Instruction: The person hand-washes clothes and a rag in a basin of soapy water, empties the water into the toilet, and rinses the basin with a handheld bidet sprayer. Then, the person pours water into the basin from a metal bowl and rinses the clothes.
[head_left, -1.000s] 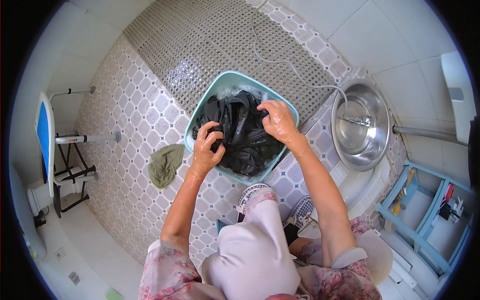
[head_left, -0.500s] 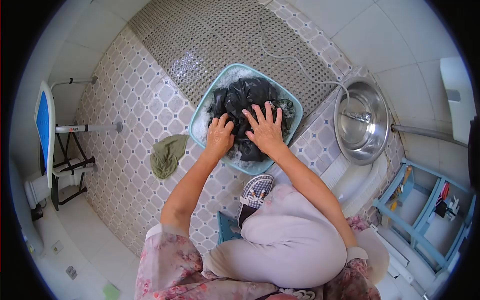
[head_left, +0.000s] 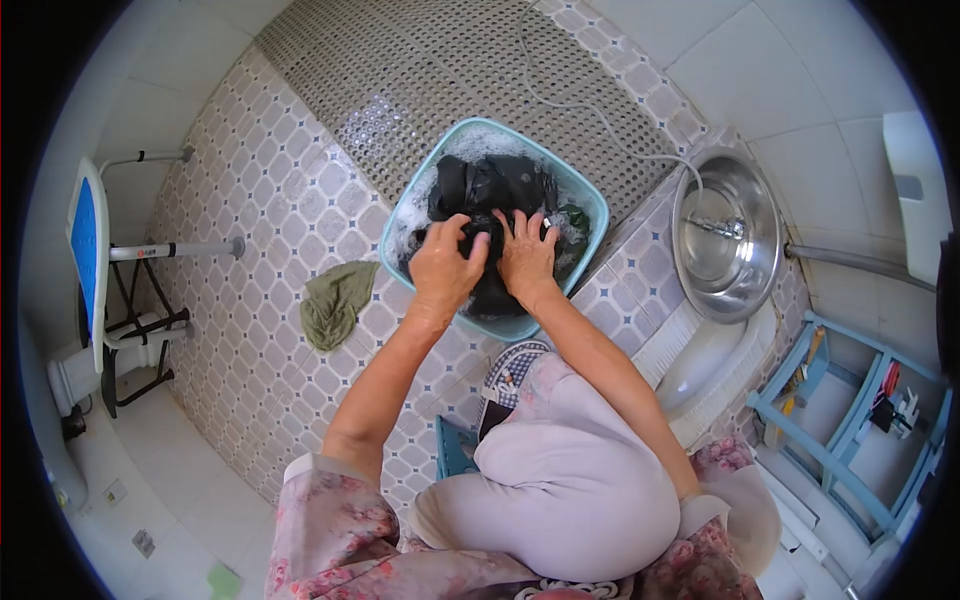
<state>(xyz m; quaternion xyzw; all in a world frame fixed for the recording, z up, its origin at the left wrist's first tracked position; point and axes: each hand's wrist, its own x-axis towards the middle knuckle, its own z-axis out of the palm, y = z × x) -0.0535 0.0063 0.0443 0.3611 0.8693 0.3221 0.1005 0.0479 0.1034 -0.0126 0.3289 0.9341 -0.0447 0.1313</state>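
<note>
A light blue basin [head_left: 402, 212] on the floor holds foamy water and bunched black cloth [head_left: 500, 182]. My left hand [head_left: 448, 262] is on the cloth's left part, its fingers curled round a fold. To its right my right hand [head_left: 526, 255] rests on the same cloth with its fingers spread. A dark green piece of cloth [head_left: 574, 226] shows at the basin's right side. Outside the basin, to the left, a crumpled olive green cloth [head_left: 338, 302] lies on the tiles.
A steel bowl [head_left: 728, 284] with a hose [head_left: 640, 158] stands at the right, above a squat toilet [head_left: 700, 365]. The blue shelf rack [head_left: 830, 455] is at lower right. A folding seat [head_left: 88, 262] is at far left, and a grey perforated mat [head_left: 400, 60] lies behind the basin.
The black cloth has been gathered into a narrower bundle, showing more foam around it. My hands have come closer together. My left hand has moved slightly up and right since the last frame.
</note>
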